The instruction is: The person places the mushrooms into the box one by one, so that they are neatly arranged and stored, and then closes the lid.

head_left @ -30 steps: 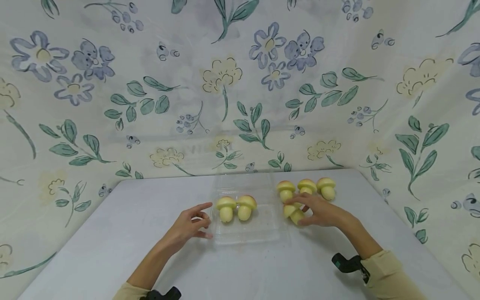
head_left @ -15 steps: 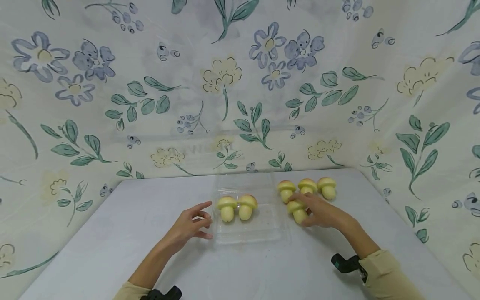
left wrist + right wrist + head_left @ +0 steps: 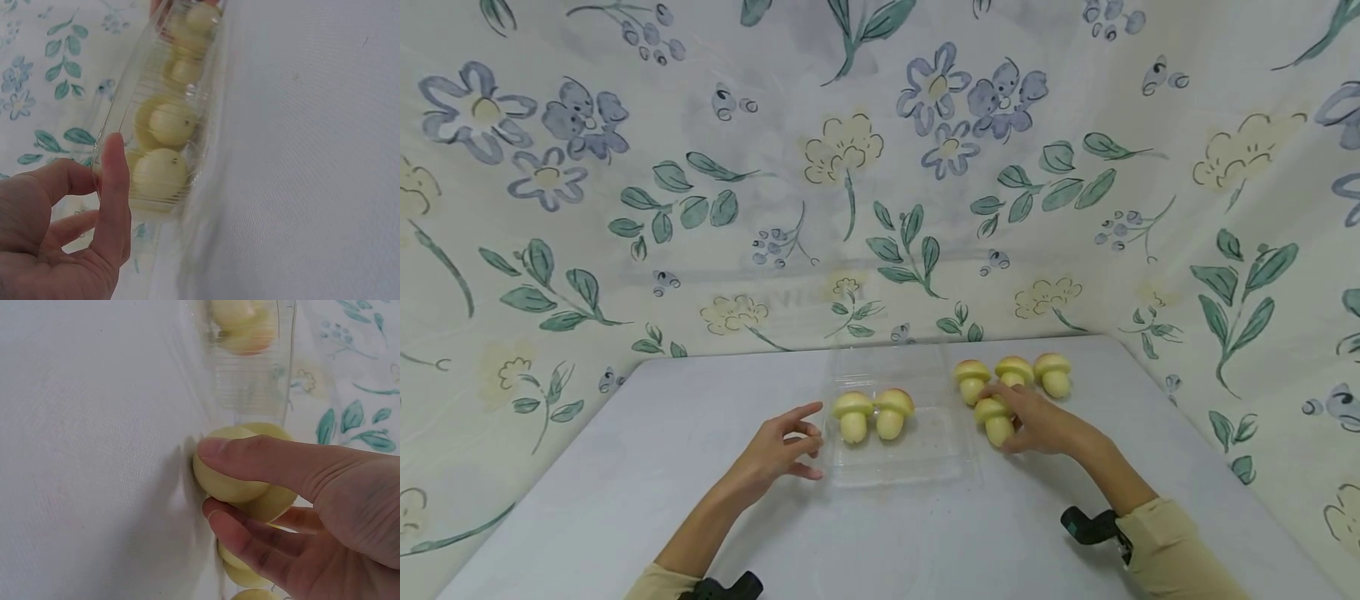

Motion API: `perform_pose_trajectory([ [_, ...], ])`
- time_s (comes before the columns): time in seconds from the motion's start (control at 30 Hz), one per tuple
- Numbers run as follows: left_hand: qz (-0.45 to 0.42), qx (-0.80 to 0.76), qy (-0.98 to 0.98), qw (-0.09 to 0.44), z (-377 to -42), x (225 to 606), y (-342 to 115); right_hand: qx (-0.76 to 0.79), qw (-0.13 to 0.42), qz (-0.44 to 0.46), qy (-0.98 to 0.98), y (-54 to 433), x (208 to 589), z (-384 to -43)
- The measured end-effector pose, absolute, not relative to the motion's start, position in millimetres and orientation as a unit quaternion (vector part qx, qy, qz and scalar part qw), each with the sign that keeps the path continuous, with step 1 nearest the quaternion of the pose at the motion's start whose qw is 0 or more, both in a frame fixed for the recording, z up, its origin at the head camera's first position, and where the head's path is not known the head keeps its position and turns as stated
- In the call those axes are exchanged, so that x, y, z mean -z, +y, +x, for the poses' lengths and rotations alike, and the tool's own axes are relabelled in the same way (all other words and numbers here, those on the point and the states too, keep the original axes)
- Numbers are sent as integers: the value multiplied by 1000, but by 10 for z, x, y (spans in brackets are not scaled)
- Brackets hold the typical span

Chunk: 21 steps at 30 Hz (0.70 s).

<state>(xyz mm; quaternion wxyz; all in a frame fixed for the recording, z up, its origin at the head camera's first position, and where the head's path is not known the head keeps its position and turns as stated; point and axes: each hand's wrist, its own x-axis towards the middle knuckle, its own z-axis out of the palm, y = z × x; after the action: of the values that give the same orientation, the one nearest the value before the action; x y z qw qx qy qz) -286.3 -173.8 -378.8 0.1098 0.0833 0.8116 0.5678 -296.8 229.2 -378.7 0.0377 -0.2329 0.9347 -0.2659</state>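
Note:
Between my thumb and fingers, my right hand (image 3: 1047, 423) pinches a yellow toy mushroom (image 3: 997, 428) just right of the clear plastic box (image 3: 934, 446). The right wrist view shows the thumb across the stem end of this mushroom (image 3: 226, 475). Inside the box, toward its left side, two more toy mushrooms, one on the left (image 3: 853, 425) and one on the right (image 3: 890, 423), lie side by side, caps to the back. At the box's left edge is my left hand (image 3: 769, 457), its fingers spread and touching the clear wall (image 3: 111, 119).
Behind the held one, three more toy mushrooms, a left one (image 3: 972, 382), a middle one (image 3: 1013, 371) and a right one (image 3: 1053, 377), form a row. A flower-patterned cloth (image 3: 842, 208) hangs behind the white table (image 3: 715, 400).
The mushroom in my right hand has turned straighter and shifted slightly right with the fingers. My left hand and the box stay in place.

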Motion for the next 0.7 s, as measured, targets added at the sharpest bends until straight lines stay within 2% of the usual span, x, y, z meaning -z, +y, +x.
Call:
perform_pose_trajectory([
  [0.7, 90, -560, 817, 108, -2862, 3789, -1743, 260, 19, -238, 936, 2312, 3758, -2960],
])
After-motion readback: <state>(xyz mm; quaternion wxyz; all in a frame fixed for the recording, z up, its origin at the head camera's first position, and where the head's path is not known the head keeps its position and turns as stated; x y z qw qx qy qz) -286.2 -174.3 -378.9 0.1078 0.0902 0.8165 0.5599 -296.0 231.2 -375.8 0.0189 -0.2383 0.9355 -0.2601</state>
